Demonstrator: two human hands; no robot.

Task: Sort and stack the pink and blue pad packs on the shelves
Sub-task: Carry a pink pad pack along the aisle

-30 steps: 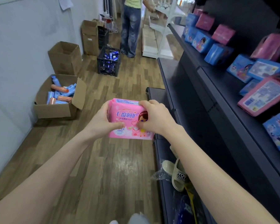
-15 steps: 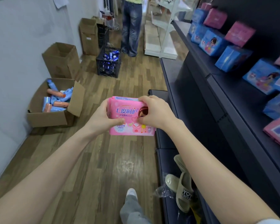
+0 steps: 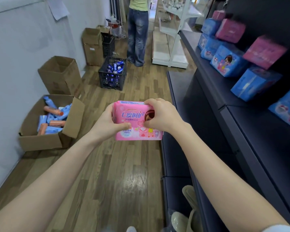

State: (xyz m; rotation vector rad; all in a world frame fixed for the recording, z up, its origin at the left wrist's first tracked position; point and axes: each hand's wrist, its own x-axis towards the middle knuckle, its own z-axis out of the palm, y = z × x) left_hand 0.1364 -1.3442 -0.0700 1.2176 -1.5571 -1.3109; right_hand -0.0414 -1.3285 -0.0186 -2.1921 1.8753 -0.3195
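I hold a pink pad pack (image 3: 135,122) in front of me over the wooden floor, face toward me. My left hand (image 3: 108,123) grips its left side with the thumb across the front. My right hand (image 3: 161,115) grips its upper right corner, fingers curled over the top edge. On the dark shelf (image 3: 213,84) to my right stand blue pad packs (image 3: 228,61) with pink pad packs (image 3: 264,51) lying on top of them, in a row running away from me. Another blue pack (image 3: 288,108) sits nearer, at the right edge.
An open cardboard box (image 3: 45,139) of blue and orange bottles sits on the floor at left, with an open box (image 3: 60,76) behind it. A black crate (image 3: 112,76) of cans stands mid-aisle. A person in jeans (image 3: 137,36) stands beyond it. Slippers (image 3: 189,210) lie on the bottom shelf.
My view has moved forward along the aisle and the shelf packs have slid right and nearer. Both hands keep the same hold on the pink pack.
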